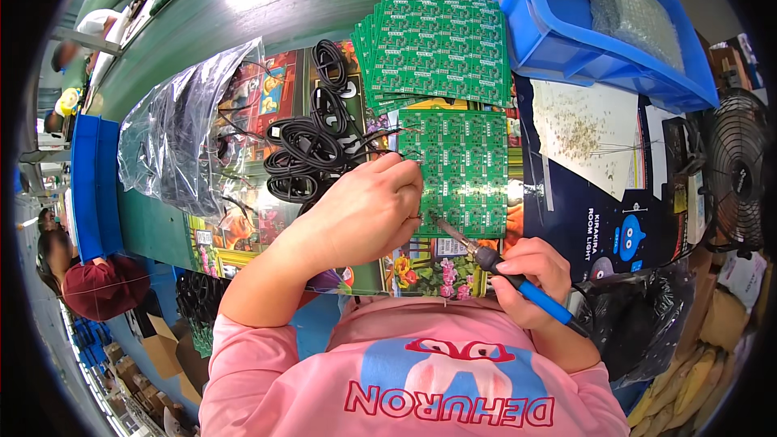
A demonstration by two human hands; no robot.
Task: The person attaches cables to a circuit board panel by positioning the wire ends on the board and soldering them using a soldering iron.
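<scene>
Lying flat — green circuit board (464,170), gridded into small panels.

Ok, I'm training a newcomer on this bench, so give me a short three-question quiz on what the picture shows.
1. True or false: the right hand holds a soldering iron with a blue handle.
2. What does the left hand rest on? A) the blue bin B) the green circuit board C) the fan
3. Fill in: left of the board lie coils of black ____.

Key: 1 true; 2 B; 3 cable.
</scene>
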